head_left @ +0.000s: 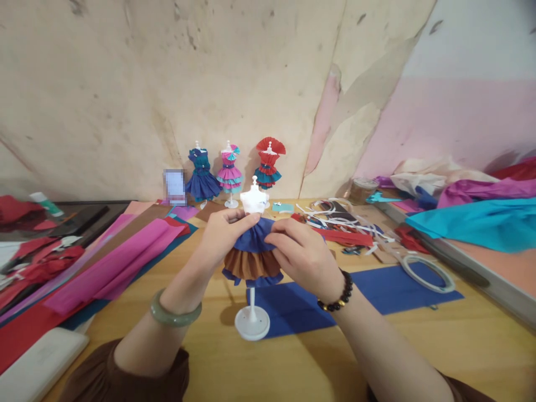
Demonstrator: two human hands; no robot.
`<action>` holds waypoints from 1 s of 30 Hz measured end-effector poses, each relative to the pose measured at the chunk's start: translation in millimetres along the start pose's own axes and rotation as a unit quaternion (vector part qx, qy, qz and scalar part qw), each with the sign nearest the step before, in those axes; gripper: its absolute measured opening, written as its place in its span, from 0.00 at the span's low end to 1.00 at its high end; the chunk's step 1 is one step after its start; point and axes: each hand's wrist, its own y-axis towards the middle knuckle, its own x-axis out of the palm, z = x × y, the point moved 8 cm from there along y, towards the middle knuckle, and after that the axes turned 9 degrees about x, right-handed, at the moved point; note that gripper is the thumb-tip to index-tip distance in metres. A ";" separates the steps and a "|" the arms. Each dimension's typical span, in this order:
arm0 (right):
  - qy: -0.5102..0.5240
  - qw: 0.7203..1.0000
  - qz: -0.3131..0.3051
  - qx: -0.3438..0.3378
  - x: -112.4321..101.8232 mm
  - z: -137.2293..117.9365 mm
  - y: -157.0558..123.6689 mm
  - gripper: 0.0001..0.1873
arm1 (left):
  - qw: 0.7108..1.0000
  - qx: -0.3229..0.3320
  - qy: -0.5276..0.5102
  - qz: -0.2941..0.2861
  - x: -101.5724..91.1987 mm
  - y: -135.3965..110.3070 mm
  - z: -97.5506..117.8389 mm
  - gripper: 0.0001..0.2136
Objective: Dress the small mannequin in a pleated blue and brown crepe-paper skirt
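A small white dress form (253, 201) stands upright on its round base in front of me. Around its lower half hangs a layered paper skirt (250, 263), with blue ruffles above and below a brown one. My left hand (228, 231) pinches the blue top ruffle at the waist, thumb in front of it. On the other side, my right hand (299, 248) has its thumb and forefinger closed on the right edge of the same blue ruffle. The fingers partly hide the skirt's sides.
Three dressed mini forms, among them a red one (268, 164), stand by the wall. A blue paper strip (377, 287) lies under a tape roll (427, 273). Coloured paper (117, 262) is piled left; ribbon scraps (335, 218) and crepe sheets (473, 218) lie right.
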 end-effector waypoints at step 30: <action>0.315 0.881 -0.158 0.315 26.2 57.9 -9.4 0.13 | 0.970 0.112 0.131 -0.172 22.2 -3.8 16.6 0.17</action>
